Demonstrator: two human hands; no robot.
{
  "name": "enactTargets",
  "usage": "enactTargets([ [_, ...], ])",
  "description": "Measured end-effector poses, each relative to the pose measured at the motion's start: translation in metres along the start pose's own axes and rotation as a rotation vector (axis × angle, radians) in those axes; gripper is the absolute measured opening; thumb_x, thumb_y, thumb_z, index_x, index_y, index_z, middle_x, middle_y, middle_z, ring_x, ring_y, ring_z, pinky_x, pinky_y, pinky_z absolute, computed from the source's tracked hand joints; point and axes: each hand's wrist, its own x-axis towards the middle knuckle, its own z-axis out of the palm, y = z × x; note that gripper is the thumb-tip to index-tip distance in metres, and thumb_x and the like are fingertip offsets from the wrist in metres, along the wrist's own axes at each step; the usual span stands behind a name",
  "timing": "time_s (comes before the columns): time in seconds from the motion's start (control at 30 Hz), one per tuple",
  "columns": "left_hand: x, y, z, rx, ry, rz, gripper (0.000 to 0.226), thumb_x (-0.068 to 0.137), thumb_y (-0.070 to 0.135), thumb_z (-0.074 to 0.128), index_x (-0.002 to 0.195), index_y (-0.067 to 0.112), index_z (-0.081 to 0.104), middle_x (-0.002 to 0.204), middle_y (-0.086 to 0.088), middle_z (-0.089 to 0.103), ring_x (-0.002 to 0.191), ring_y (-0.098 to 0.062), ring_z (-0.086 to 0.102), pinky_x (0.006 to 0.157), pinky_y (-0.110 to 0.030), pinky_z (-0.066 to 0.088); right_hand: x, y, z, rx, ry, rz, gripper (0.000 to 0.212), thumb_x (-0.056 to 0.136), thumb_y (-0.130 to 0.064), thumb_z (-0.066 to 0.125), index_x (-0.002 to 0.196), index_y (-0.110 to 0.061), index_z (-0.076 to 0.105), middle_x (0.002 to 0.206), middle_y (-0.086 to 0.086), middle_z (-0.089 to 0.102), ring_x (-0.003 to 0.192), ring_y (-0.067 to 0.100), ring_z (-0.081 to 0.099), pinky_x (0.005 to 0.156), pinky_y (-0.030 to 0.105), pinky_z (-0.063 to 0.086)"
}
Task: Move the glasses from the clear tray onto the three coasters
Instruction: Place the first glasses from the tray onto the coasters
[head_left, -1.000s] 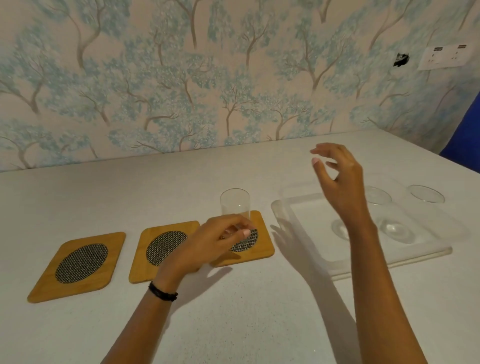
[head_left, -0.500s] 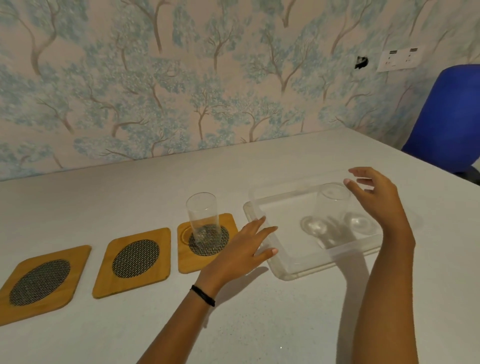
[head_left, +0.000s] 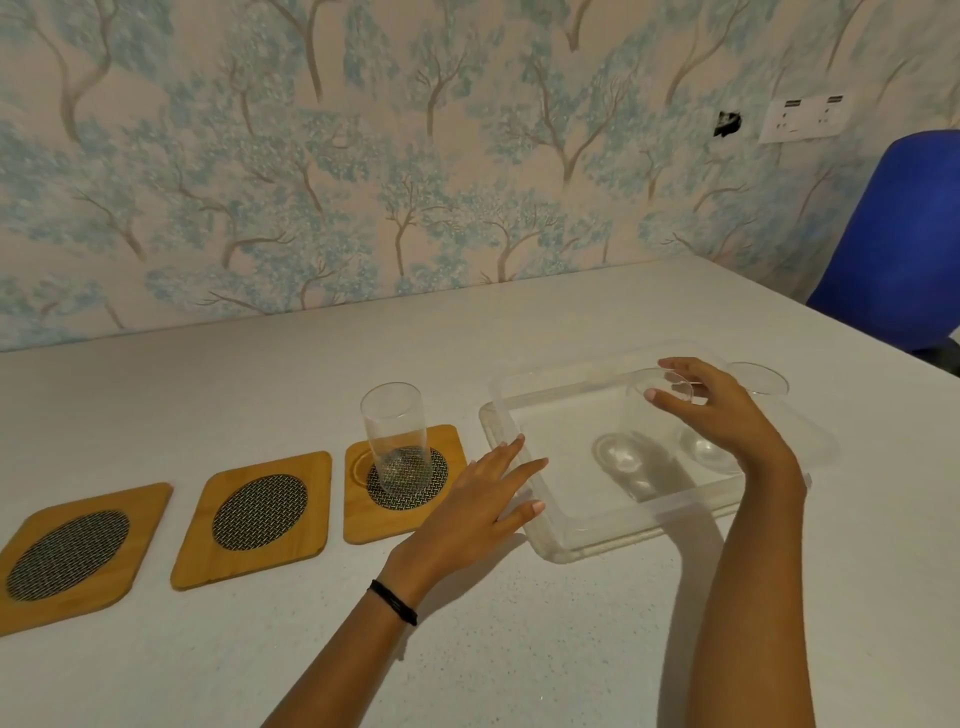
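A: Fingers on right hand: curled round rim of near tray glass, thumb on near side, rest over far side. Were beside it half a second back; now closed on it. Not lifted yet, base down in clear tray.

B: Left hand?

A: Empty, flat on table, fingers spread. Has let go of first glass and slid right. Fingertips at tray's left wall, apparently touching. Probably bracing tray for the lift.

B: First glass ok?

A: Upright on right coaster, over the mesh disc. Counting that as one of three done.

B: Remaining?

A: Two in tray: the gripped one, plus far glass just behind the right hand. Middle coaster and left coaster both bare.

B: Next?

A: Likely straight lift clear of tray wall, then across to middle coaster. Must pass near or over the placed glass, so keep height. Also mind the far glass, close to the knuckles.

B: Risk?

A: Smooth clear glass, top-only grip. Could swing or slip if tilted.
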Motion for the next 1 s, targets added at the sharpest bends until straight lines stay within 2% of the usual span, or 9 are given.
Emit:
enactTargets([
  [0.33, -0.001, 0.001, 0.002, 0.020, 0.016, -0.013, 0.053, 0.095, 0.049, 0.033, 0.144, 0.040, 0.017, 0.159, 0.009, 0.002, 0.145, -0.012, 0.002, 0.112, -0.032, 0.004, 0.008, 0.001, 0.009, -0.089, -0.051, 0.006, 0.063, 0.073, -0.030, 0.076, 0.129, -0.025, 0.048, 0.127, 0.009, 0.054, 0.104, 0.020, 0.051, 0.086, 0.030, 0.040],
  [0.47, -0.004, 0.000, 0.003, 0.014, 0.008, -0.010, 0.054, 0.095, 0.048, 0.034, 0.144, 0.040, 0.013, 0.159, 0.009, 0.000, 0.146, -0.013, 0.002, 0.115, -0.036, 0.005, 0.008, 0.001, 0.009, -0.102, -0.025, -0.011, 0.061, 0.072, -0.029, 0.077, 0.126, -0.023, 0.050, 0.124, 0.010, 0.056, 0.101, 0.020, 0.052, 0.084, 0.030, 0.041],
  [0.77, -0.009, -0.002, 0.005, 0.031, 0.014, 0.014, 0.056, 0.095, 0.048, 0.034, 0.138, 0.047, -0.002, 0.158, 0.010, -0.003, 0.146, -0.014, 0.003, 0.114, -0.034, 0.006, 0.006, -0.002, 0.010, -0.100, -0.007, -0.057, 0.056, 0.074, -0.027, 0.076, 0.124, -0.023, 0.052, 0.123, 0.010, 0.057, 0.103, 0.018, 0.051, 0.083, 0.029, 0.040],
  [1.0, -0.015, -0.004, 0.000, 0.036, 0.016, 0.016, 0.055, 0.096, 0.046, 0.035, 0.141, 0.044, 0.004, 0.158, 0.012, 0.003, 0.146, -0.013, 0.006, 0.115, -0.033, 0.007, 0.004, -0.018, 0.009, -0.055, 0.013, -0.141, 0.052, 0.073, -0.029, 0.076, 0.121, -0.027, 0.054, 0.119, 0.004, 0.059, 0.105, 0.018, 0.054, 0.082, 0.028, 0.042],
])
